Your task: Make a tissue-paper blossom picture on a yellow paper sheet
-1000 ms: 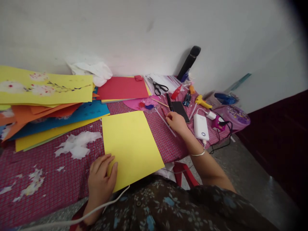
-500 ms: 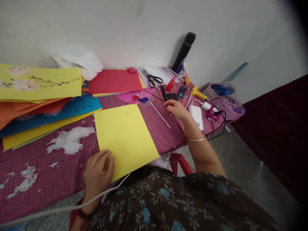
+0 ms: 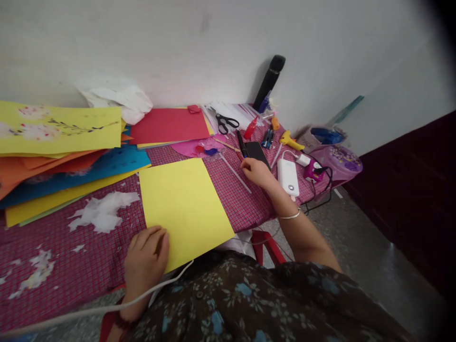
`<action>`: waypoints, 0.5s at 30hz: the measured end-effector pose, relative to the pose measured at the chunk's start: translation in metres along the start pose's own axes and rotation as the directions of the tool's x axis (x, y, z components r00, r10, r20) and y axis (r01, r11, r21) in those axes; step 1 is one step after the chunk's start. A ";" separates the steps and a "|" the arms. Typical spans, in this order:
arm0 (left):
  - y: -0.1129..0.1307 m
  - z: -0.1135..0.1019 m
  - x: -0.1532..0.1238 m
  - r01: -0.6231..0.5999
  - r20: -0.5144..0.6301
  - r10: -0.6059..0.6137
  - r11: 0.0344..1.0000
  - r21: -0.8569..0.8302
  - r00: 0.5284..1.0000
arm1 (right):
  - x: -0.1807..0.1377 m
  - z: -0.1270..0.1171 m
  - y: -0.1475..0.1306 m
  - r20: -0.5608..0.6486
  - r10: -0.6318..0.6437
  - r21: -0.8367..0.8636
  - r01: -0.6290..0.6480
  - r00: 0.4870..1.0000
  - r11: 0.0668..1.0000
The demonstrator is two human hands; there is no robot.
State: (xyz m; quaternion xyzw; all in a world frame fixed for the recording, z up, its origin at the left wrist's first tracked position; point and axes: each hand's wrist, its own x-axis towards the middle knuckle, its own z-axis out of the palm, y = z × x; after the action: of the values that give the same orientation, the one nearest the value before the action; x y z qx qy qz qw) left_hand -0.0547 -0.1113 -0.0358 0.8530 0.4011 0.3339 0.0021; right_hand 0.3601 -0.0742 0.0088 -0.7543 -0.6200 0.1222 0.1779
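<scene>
A plain yellow sheet of paper (image 3: 187, 209) lies at the table's front edge. My left hand (image 3: 147, 254) rests on its lower left corner, fingers lying on the sheet with a gap before the thumb. To the right of the sheet, my right hand (image 3: 258, 173) is closed, fingertips pressed together over the tablecloth. Whatever it pinches, if anything, is too small to make out. Just beyond that hand are a black pen (image 3: 242, 144) and a flat black phone-like object (image 3: 258, 153). A thin wooden stick (image 3: 227, 144) lies to their left.
Stacked coloured papers (image 3: 71, 164) fill the left side, with torn white tissue (image 3: 105, 211) in front. Red paper (image 3: 169, 126), scissors (image 3: 224, 122) and a red tube (image 3: 251, 127) lie at the back. A yellow glue gun (image 3: 291, 141) and white power bank (image 3: 288, 176) are on the right.
My right hand has drawn slightly toward me, uncovering more of the black phone-like object. My left hand stays on the yellow sheet. The whole view has shifted a little.
</scene>
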 end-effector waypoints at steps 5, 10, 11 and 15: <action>0.001 0.000 0.000 0.009 0.005 -0.009 1.000 0.000 1.000 | 0.019 -0.010 -0.012 -0.024 -0.024 -0.239 0.017 0.999 0.971; 0.000 0.001 -0.001 0.004 0.014 -0.004 1.000 0.005 1.000 | 0.073 -0.013 -0.025 -0.057 -0.006 -0.265 -0.009 0.998 0.964; 0.000 0.001 -0.001 0.005 0.018 -0.005 1.000 0.003 1.000 | 0.084 -0.011 -0.028 -0.044 0.010 -0.280 -0.022 0.999 0.960; 0.000 0.001 -0.002 0.018 0.014 -0.019 1.000 0.003 1.000 | 0.117 0.003 -0.033 0.026 0.080 -0.354 -0.065 0.996 0.933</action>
State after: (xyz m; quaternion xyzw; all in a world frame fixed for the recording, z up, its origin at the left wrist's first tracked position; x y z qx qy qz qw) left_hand -0.0547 -0.1125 -0.0374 0.8517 0.4095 0.3271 0.0068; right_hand 0.3530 0.0466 0.0241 -0.7937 -0.6071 0.0308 0.0226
